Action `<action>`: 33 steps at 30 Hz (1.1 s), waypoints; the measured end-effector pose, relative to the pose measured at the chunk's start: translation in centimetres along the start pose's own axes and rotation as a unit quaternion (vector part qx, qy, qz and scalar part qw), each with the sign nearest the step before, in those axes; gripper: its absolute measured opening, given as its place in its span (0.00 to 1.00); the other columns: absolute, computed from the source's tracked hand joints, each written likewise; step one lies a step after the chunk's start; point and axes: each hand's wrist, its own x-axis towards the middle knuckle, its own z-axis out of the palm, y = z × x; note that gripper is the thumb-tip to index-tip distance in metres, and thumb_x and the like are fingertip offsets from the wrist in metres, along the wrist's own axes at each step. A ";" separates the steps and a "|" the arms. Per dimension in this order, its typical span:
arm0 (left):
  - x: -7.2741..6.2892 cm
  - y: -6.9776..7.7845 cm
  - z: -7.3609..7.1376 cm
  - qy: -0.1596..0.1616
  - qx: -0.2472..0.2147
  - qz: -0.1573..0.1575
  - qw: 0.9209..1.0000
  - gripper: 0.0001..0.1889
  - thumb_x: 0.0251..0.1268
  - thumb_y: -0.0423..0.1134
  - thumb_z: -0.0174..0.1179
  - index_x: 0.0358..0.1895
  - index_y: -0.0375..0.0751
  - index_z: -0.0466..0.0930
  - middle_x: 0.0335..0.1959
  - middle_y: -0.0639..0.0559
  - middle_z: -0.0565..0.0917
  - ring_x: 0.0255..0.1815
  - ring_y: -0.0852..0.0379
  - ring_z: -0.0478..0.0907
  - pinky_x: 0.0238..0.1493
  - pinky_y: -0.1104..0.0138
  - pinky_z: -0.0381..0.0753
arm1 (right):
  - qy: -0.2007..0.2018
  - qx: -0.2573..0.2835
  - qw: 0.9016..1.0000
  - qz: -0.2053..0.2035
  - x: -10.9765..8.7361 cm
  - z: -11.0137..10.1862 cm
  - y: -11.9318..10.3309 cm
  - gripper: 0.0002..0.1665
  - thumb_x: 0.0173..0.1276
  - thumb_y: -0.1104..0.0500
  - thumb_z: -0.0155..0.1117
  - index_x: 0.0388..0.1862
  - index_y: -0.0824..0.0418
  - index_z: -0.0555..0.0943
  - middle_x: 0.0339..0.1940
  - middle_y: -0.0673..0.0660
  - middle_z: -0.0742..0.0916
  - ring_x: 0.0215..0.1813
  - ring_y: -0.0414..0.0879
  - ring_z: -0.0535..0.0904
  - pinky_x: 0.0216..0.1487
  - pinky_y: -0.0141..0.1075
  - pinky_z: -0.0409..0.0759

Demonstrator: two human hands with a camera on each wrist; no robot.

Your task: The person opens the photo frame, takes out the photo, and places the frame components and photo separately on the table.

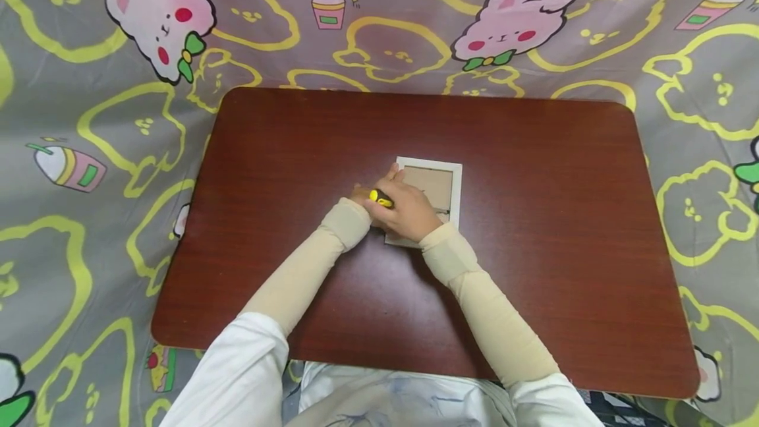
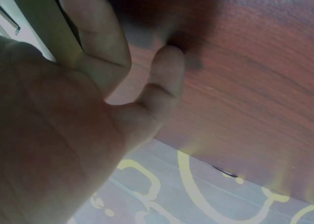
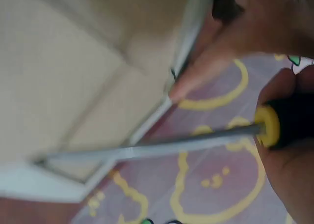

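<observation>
A picture frame (image 1: pixel 456 193) with a white border lies back side up on the table, its tan backing board (image 1: pixel 431 184) showing. My right hand (image 1: pixel 413 211) grips a screwdriver (image 1: pixel 381 198) by its black and yellow handle. In the right wrist view, the metal shaft (image 3: pixel 196 141) crosses the frame's edge, and its tip is at the inner rim near a corner. At the frame's left side my left hand (image 1: pixel 359 195) holds the edge, partly hidden behind the right hand. The left wrist view shows two bent fingers (image 2: pixel 164 79) of it beside the frame.
The frame sits near the middle of a dark red-brown table (image 1: pixel 551 216) with rounded corners. A patterned cloth (image 1: pixel 391 45) with cartoon animals hangs behind and beside the table. The person's forearms reach in over the table's front edge.
</observation>
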 end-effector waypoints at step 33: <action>1.8 -0.3 0.8 -0.044 0.046 -0.042 0.997 0.78 0.40 0.67 0.76 0.81 0.52 0.20 0.80 0.54 0.20 0.78 0.49 0.56 0.71 0.34 0.48 | 0.191 0.365 0.911 0.000 -3.4 -7.3 4.3 0.15 0.70 0.64 0.49 0.32 0.79 0.72 0.20 0.60 0.78 0.21 0.44 0.74 0.24 0.31 0.73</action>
